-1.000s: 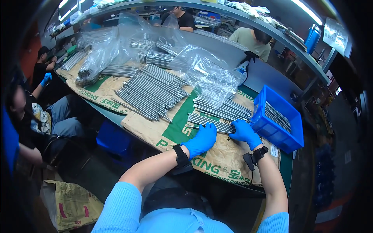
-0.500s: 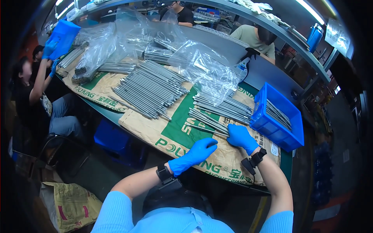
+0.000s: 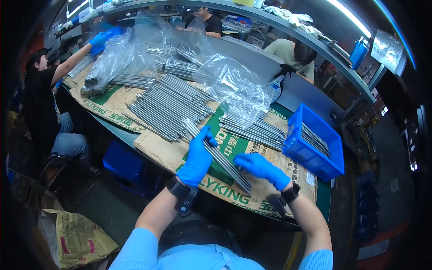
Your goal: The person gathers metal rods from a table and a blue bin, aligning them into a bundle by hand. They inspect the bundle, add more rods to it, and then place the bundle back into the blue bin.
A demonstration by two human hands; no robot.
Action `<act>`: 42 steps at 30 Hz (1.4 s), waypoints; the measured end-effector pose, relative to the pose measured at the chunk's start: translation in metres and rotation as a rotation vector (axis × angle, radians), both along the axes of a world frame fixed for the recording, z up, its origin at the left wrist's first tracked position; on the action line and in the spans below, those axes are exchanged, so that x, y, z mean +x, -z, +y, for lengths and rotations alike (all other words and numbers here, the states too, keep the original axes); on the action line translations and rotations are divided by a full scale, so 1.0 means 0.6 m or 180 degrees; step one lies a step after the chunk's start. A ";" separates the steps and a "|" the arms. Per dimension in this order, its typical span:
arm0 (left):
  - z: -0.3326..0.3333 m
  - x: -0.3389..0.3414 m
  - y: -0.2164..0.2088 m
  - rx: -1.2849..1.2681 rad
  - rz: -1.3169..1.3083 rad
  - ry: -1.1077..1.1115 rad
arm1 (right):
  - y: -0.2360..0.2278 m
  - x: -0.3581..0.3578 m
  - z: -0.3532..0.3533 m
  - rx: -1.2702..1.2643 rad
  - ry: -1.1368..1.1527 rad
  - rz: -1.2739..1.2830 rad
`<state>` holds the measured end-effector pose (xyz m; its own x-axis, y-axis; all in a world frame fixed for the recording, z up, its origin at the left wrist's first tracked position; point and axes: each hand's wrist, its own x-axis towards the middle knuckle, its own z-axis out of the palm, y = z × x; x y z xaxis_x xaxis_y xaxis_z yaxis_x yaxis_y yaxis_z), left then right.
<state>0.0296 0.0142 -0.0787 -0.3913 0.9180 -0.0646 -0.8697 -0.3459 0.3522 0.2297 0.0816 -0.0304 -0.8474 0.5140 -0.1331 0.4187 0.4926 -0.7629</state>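
Note:
A small bundle of slim metal rods [image 3: 227, 167] is gripped in my blue-gloved left hand [image 3: 196, 158], held at a slant over the paper-covered table. My right hand [image 3: 264, 169], also gloved, is just to the right of the bundle's lower half. Its fingers point toward the rods, a little apart, with nothing seen in them. Beyond my left hand lies a wide pile of similar rods [image 3: 168, 105]. Another row of rods [image 3: 252, 128] lies farther right, partly under clear plastic bags [image 3: 234, 83].
A blue bin [image 3: 315, 155] with rods inside stands at the table's right end. Bagged rods [image 3: 108, 72] lie at the far left, where a co-worker [image 3: 42, 90] reaches with gloved hands. A grey partition and an overhead shelf [image 3: 315, 36] border the back.
The bundle by my right hand has left the table and is now in my left hand, slanting in front of me. My right hand has shifted left and nearer. The co-worker's blue container has lowered.

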 end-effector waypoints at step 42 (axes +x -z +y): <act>-0.063 -0.017 -0.130 0.0379 0.2808 -0.0606 | -0.090 -0.019 0.059 0.1720 0.0525 0.1082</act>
<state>0.0196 -0.0235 -0.0008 -0.3996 0.8142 0.4211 -0.2259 -0.5327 0.8156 0.2182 0.1170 0.0237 -0.7011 0.5600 0.4414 0.3007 0.7935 -0.5291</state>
